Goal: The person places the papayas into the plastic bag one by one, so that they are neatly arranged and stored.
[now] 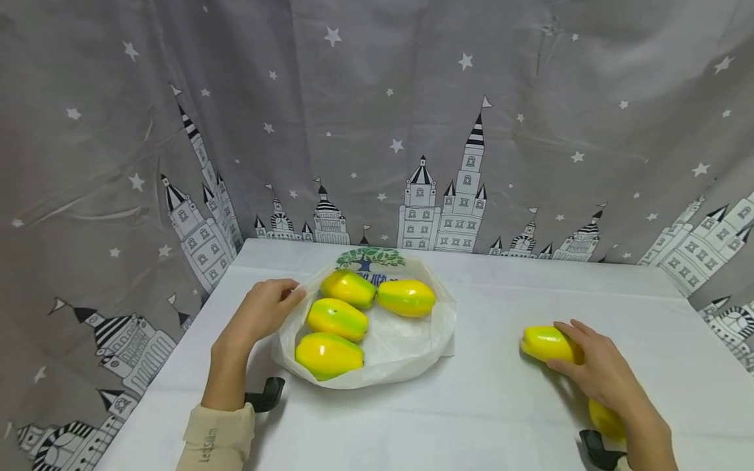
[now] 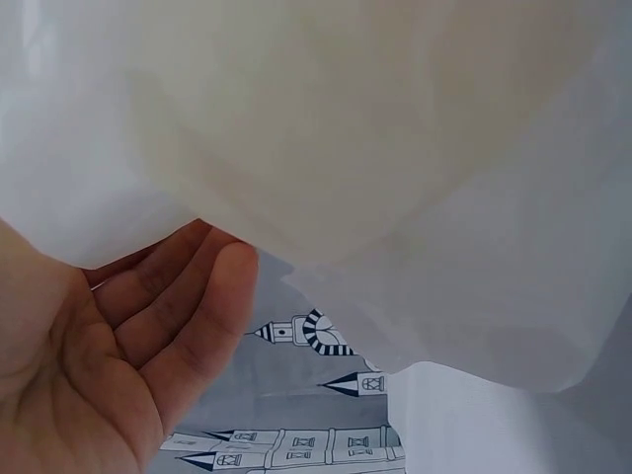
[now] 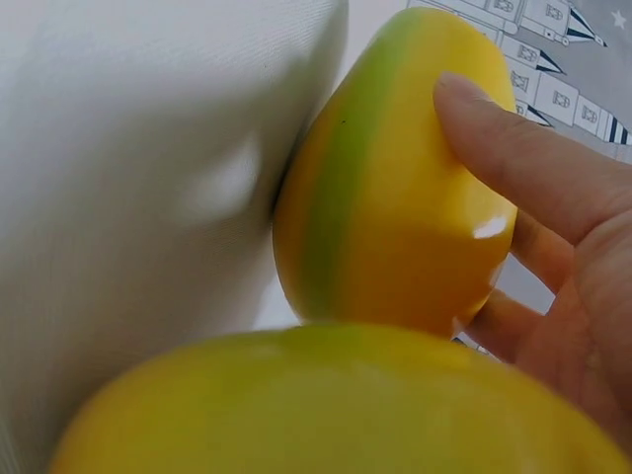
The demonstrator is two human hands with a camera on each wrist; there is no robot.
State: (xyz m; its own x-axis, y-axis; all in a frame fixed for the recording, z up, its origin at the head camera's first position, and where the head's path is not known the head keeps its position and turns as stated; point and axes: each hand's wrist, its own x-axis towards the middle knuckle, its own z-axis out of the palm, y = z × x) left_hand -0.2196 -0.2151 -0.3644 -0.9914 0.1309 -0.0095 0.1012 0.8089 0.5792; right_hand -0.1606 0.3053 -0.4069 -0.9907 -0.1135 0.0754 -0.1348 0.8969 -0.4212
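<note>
A white plastic bag [image 1: 406,366] lies wide open on the table with several yellow-green papayas inside, one of them a papaya [image 1: 330,356] near its front rim. At the bag's left side my left hand [image 1: 265,311] holds the rim; in the left wrist view the film [image 2: 326,128] hangs over my fingertips. Well to the right, my right hand [image 1: 601,363] grips a papaya [image 1: 548,343] lying on its side, thumb on the near face and fingers over the far one. Another papaya [image 1: 605,418] sits under my right wrist, partly hidden by it.
The white table [image 1: 471,418] ends at a grey curtain [image 1: 365,85] printed with castles and stars. Bare cloth lies between the bag and my right hand. A green tree print [image 1: 371,258] marks the bag's back wall.
</note>
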